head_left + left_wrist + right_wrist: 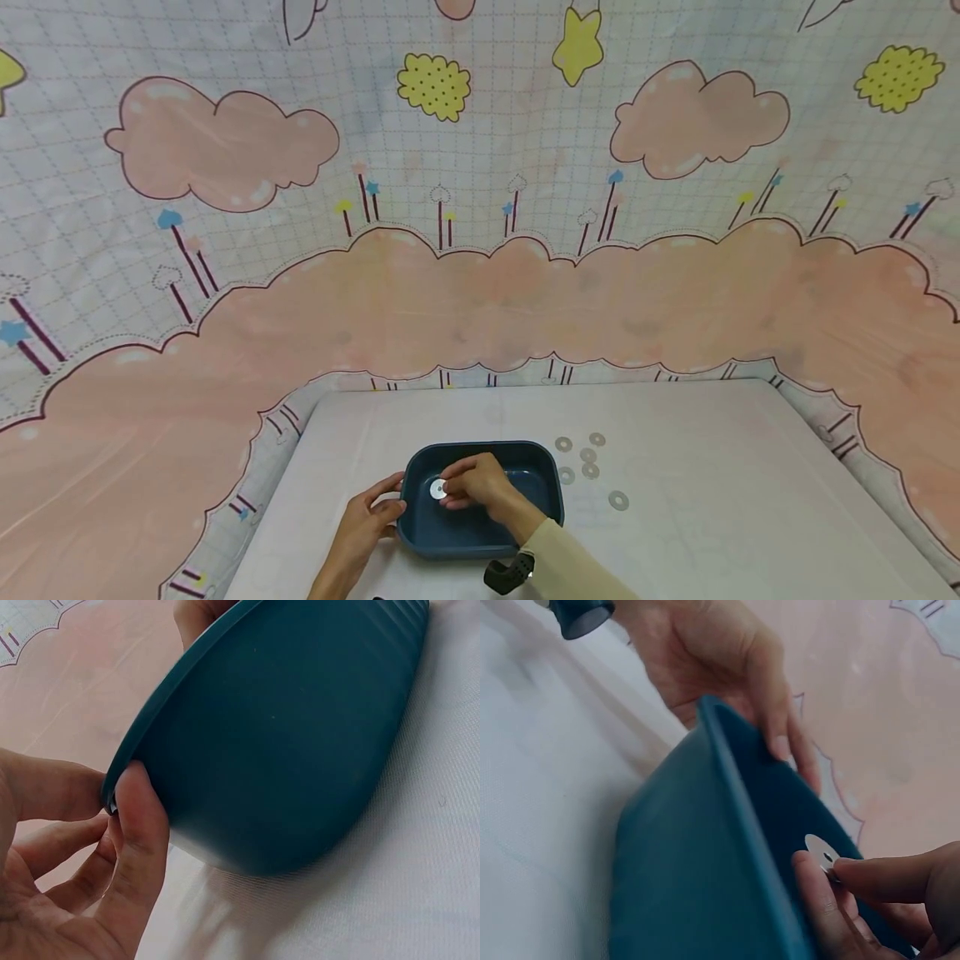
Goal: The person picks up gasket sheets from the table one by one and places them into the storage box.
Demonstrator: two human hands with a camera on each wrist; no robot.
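right hand (480, 483) pinching a shiny flat ring (434, 489) inside the blue tub (427, 532), left hand (364, 515) clamped on the tub's left edge, six more rings (618, 507) I see from afar, on the white table (712, 508) at right

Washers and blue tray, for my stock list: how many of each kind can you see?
Washers: 7 (6 on the table, 1 held by the right hand)
Blue tray: 1
Total: 8
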